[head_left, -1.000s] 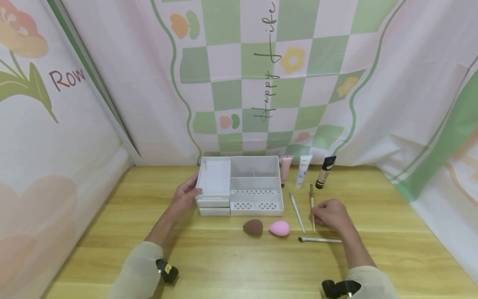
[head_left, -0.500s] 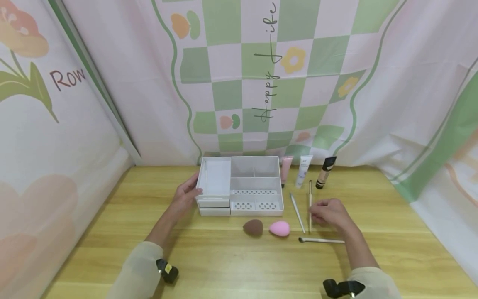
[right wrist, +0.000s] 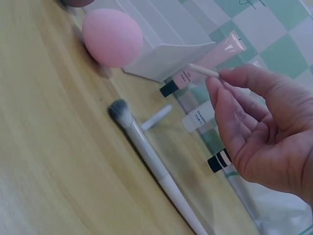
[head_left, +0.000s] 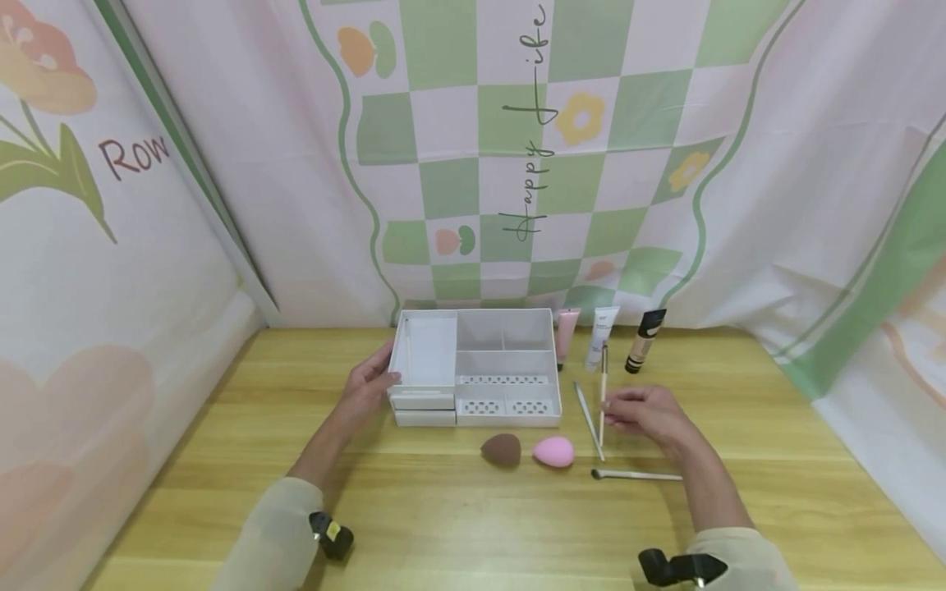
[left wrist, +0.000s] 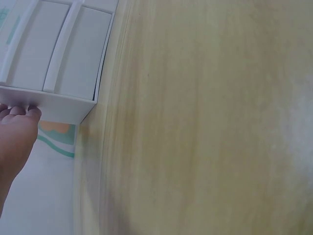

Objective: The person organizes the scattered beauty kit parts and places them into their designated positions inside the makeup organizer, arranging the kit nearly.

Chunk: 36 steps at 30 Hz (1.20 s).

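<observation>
Currently the person's R hand (head_left: 646, 410), right of centre in the head view, pinches a slim, pale-handled brush w/ a dark end (head_left: 603, 384) btwn thumb & index finger; the brush stands lengthwise in the frame, dark end up, overlapping the foot of a white squeeze tube w/ small print (head_left: 603, 328); can't tell if they touch. Just left of it lies a thin, pale stick-like tool (head_left: 589, 421); a white-handled brush w/ a dark, rounded head (head_left: 639, 475) lies crosswise below, its far end by the R forearm. L hand (head_left: 369, 382) touches the left side of a white, boxy plastic organizer w/ drawers (head_left: 480, 331), mid-frame; thumb at the rim, fingers on the outer wall, can't tell if it's actually pinching. Below the organizer: a brown teardrop sponge (head_left: 502, 451) & a pink teardrop sponge (head_left: 554, 452), side by side, slightly apart. A pink squeeze tube w/ a black cap (head_left: 567, 336) is beside the organizer's right wall; a black-and-beige tube (head_left: 645, 342) is farther right. All on a yellowish wood-grain table (head_left: 473, 525).
</observation>
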{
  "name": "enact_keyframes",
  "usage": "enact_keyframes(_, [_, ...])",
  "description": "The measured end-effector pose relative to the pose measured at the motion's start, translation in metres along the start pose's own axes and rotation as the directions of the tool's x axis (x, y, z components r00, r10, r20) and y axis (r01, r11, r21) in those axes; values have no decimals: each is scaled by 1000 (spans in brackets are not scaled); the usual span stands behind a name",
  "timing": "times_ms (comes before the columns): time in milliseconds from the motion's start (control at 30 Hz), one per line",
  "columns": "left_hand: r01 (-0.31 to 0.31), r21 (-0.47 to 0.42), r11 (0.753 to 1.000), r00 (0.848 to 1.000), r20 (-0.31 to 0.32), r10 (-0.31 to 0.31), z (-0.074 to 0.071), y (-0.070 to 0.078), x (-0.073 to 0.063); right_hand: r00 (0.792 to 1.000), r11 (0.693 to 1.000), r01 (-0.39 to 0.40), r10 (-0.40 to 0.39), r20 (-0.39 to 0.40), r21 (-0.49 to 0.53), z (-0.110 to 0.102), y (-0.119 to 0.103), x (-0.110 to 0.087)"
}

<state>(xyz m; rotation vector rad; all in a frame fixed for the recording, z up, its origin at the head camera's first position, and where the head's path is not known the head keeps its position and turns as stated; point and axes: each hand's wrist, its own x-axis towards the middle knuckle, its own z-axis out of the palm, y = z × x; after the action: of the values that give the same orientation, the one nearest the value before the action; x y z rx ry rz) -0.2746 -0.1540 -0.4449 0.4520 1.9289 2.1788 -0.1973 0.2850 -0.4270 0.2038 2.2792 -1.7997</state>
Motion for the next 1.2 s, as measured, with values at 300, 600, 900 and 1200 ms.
enact_keyframes(300, [7,2,1000,1000,-5,-7,0,1,0,999,999,23,-25,36,45,6,-9,1])
enact_keyframes(600, [-3,-2,1000,1000,3,3,1,2,-1,999,995,27,-31,41,99,10,-12,4])
enact_keyframes(900, [-28,11,1000,999,30,28,0,2,-1,998,990,43,-49,47,134,23,-23,4])
enact_keyframes(1200, [-20,13,1000,999,31,20,0,3,-1,992,994,77,-84,91,74,39,-39,5])
